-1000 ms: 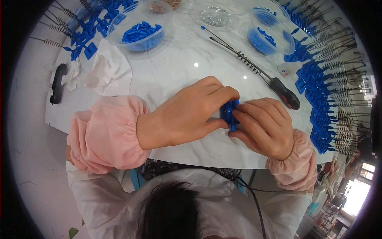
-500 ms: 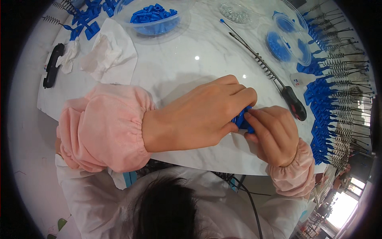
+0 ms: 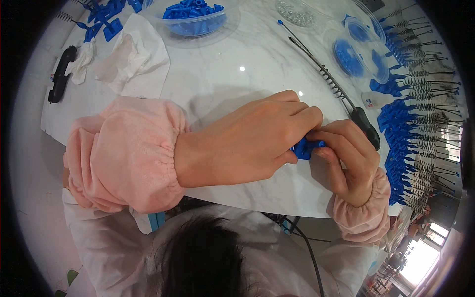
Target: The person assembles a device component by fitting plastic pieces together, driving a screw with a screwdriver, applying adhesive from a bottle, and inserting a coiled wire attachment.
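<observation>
A small blue plastic part sits between my two hands, just above the white marbled table, partly hidden by fingers. My left hand is closed on its left side, back of the hand up, thumb below. At the right end, my right hand grips the same part between bent fingers and thumb. Pink sleeve covers are on both my forearms. Close beyond the right hand lies a long thin-shafted tool with a black handle; a coil spring and a thin blue-tipped rod lie along its shaft.
Rows of blue pieces with springs line the right edge beside a small white bottle. At the back stand a clear tub of blue parts and clear containers. Crumpled tissue and a black tool lie left.
My right thumb has moved down and away from its fingers, so more of the blue part's right end shows. The left hand keeps its grip. The whole view has shifted slightly.
</observation>
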Tool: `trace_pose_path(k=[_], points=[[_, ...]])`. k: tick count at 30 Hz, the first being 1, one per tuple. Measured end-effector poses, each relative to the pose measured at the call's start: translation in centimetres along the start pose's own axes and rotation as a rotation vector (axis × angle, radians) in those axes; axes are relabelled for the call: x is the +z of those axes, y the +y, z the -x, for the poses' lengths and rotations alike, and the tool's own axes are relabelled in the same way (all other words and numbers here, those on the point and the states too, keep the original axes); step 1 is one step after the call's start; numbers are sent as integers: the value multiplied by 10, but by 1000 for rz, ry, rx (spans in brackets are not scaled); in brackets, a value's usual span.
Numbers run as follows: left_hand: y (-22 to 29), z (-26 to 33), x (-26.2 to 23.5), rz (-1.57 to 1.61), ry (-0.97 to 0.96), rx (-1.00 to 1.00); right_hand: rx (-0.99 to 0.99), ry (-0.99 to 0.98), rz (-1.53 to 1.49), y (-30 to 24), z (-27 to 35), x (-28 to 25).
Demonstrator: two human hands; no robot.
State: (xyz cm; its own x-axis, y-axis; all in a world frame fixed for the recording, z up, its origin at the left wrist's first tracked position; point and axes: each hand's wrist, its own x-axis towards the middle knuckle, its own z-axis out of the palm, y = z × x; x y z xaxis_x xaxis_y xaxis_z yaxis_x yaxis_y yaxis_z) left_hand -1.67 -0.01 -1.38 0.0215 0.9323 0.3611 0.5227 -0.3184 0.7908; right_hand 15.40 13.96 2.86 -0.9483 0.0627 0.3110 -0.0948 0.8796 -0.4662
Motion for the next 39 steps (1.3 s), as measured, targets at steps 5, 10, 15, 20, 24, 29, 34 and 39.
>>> trace_pose_path(k=[5, 10, 15, 20, 24, 29, 34, 39], points=[[-2, 1, 0, -35, 26, 7, 86, 28, -65, -7, 3, 0], [-3, 0, -3, -97, -7, -24, 143, 34, -60, -6, 10, 1], [-6, -1, -5, -108, -14, 21, 98, -7, -96, 0, 6, 0], [-4, -2, -6, -96, -82, 19, 35, -84, -153, 15, 2, -7], [-6, -1, -3, -87, -59, 3, 151, -47, -237, 10, 5, -4], [-6, 0, 2, -83, 6, 12, 221, 15, -245, -2, 5, -1], [-6, 0, 3, -64, 35, 41, 239, 28, -166, -4, 6, 1], [-7, -1, 5, -94, 49, 77, 253, -1, -168, -8, 6, -2]])
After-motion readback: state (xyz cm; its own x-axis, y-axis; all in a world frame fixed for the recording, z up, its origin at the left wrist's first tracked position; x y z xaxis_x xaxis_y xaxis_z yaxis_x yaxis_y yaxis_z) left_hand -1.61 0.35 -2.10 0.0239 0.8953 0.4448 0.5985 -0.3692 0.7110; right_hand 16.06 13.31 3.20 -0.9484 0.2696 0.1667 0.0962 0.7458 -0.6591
